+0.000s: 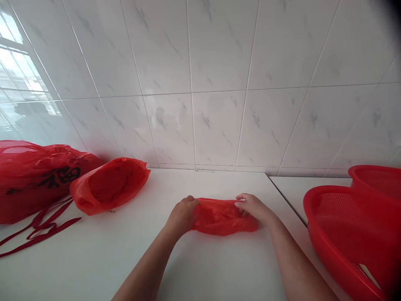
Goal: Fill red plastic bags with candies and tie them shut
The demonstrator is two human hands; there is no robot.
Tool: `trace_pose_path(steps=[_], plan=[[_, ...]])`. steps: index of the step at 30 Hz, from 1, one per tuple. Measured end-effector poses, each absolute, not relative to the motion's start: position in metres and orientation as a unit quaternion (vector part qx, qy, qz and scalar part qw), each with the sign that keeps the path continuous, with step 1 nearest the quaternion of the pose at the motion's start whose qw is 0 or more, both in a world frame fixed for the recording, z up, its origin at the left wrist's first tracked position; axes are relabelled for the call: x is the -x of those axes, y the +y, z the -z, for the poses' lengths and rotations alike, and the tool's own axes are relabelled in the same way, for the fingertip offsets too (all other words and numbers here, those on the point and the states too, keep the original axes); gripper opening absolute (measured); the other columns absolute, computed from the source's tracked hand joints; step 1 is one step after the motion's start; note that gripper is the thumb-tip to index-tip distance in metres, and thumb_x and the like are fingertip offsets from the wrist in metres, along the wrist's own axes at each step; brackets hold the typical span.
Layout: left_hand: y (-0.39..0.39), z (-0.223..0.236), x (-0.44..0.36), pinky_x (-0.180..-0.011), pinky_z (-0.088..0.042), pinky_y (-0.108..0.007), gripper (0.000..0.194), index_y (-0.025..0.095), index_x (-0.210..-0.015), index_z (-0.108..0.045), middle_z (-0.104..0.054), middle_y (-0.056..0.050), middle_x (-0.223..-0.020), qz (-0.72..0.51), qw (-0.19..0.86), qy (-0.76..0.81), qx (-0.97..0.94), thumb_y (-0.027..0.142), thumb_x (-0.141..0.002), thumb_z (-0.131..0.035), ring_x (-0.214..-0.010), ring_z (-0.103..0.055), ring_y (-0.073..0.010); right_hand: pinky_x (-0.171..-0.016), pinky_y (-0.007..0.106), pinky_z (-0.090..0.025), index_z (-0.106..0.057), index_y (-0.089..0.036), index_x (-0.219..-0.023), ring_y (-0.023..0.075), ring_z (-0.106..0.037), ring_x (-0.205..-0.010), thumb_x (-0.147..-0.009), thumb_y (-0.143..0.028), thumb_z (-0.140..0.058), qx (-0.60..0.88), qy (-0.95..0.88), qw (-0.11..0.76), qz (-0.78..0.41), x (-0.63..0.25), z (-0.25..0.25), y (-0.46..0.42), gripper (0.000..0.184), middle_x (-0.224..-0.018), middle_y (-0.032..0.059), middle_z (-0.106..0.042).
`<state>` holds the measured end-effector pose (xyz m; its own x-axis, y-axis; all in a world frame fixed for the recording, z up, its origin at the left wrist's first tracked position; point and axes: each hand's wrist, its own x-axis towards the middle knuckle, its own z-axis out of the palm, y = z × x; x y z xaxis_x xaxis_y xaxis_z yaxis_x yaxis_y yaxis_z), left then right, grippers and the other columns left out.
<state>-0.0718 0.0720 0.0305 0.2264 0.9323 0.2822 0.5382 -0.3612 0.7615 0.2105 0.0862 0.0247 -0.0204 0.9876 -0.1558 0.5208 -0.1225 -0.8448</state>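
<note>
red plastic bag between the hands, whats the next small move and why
Probably draw the left hand and right hand gently apart, since they hold the ends of the red plastic bag, which lies bunched and creased on the white countertop.

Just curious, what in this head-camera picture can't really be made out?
Head view:
The left hand and right hand hide both ends of the red plastic bag.
The left edge cuts off the large red bag.
The right edge cuts off the red mesh basket.
</note>
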Motion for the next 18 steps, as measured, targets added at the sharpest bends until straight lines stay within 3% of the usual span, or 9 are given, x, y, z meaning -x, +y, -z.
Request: trace_pose_path(steps=[4, 7, 11, 14, 18], plan=[[0.057, -0.036, 0.039, -0.079, -0.040, -0.038, 0.029, 0.026, -0.088, -0.069, -0.062, -0.009, -0.091, -0.372, 0.152, 0.403, -0.822, 0.012, -0.077, -0.046, -0.088, -0.055, -0.0253, -0.054, 0.024, -0.040, -0.062, -0.020, -0.079, 0.0141, -0.058, -0.061, -0.072, -0.035, -0.061, 0.635, -0.622, 0.317, -0.331, -0.194, -0.032, 0.086, 0.017, -0.072, 0.0010, -0.065], [0.049, -0.025, 0.025, -0.085, -0.040, -0.040, 0.023, 0.028, -0.086, -0.070, -0.064, -0.007, -0.094, -0.336, 0.177, 0.337, -0.862, 0.015, -0.074, -0.054, -0.089, -0.056, -0.0262, -0.055, 0.024, -0.040, -0.065, -0.022, -0.074, 0.0142, -0.058, -0.064, -0.064, -0.029, -0.068, 0.620, -0.655, 0.292, -0.319, -0.185, -0.030, 0.085, 0.013, -0.075, -0.0007, -0.066], [0.043, -0.006, 0.030, -0.085, -0.041, -0.039, 0.031, 0.031, -0.095, -0.070, -0.064, -0.005, -0.104, -0.271, 0.247, 0.357, -0.859, 0.019, -0.068, -0.063, -0.096, -0.056, -0.0295, -0.063, 0.027, -0.042, -0.067, -0.019, -0.078, 0.0201, -0.060, -0.078, -0.054, -0.018, -0.071, 0.640, -0.667, 0.269, -0.268, -0.185, -0.020, 0.087, 0.024, -0.086, 0.0036, -0.067], [0.041, -0.001, 0.037, -0.084, -0.043, -0.036, 0.036, 0.033, -0.104, -0.068, -0.059, -0.004, -0.119, -0.261, 0.292, 0.361, -0.846, 0.020, -0.072, -0.059, -0.106, -0.054, -0.0296, -0.073, 0.030, -0.044, -0.066, -0.017, -0.085, 0.0224, -0.060, -0.090, -0.060, -0.019, -0.068, 0.647, -0.672, 0.272, -0.234, -0.185, -0.025, 0.085, 0.026, -0.095, 0.0066, -0.067], [0.045, -0.002, 0.038, -0.097, -0.037, -0.041, 0.040, 0.033, -0.113, -0.064, -0.053, -0.004, -0.129, -0.227, 0.267, 0.371, -0.860, 0.022, -0.075, -0.056, -0.118, -0.046, -0.0299, -0.084, 0.030, -0.043, -0.063, -0.021, -0.102, 0.0195, -0.058, -0.102, -0.073, -0.026, -0.062, 0.643, -0.680, 0.291, -0.199, -0.174, -0.052, 0.068, 0.030, -0.111, 0.0047, -0.063]])
